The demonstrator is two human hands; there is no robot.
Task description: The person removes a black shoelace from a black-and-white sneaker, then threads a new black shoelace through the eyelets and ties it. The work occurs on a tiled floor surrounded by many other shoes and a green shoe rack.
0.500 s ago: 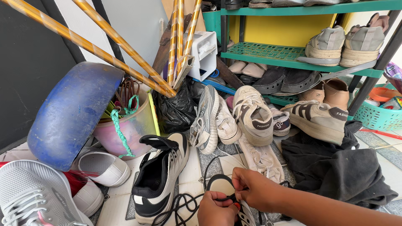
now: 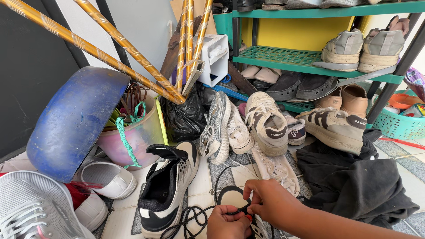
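Observation:
At the bottom of the head view, my left hand (image 2: 228,223) and my right hand (image 2: 268,201) meet over a black and white sneaker (image 2: 232,197), mostly hidden under them. Both pinch its black shoelace (image 2: 188,219), which trails in loops to the left on the tiled floor. The matching black and white sneaker (image 2: 168,188) lies just left of my hands, unlaced, tongue up.
A pile of white and beige sneakers (image 2: 265,126) lies ahead, a green shoe rack (image 2: 310,66) behind it. Black cloth (image 2: 358,186) lies right. A blue curved panel (image 2: 73,121), pink bucket (image 2: 135,137), gold striped poles (image 2: 133,51) and grey mesh shoe (image 2: 31,212) fill the left.
My hands have barely shifted; they stay together on the lace over the shoe. Nothing else has moved.

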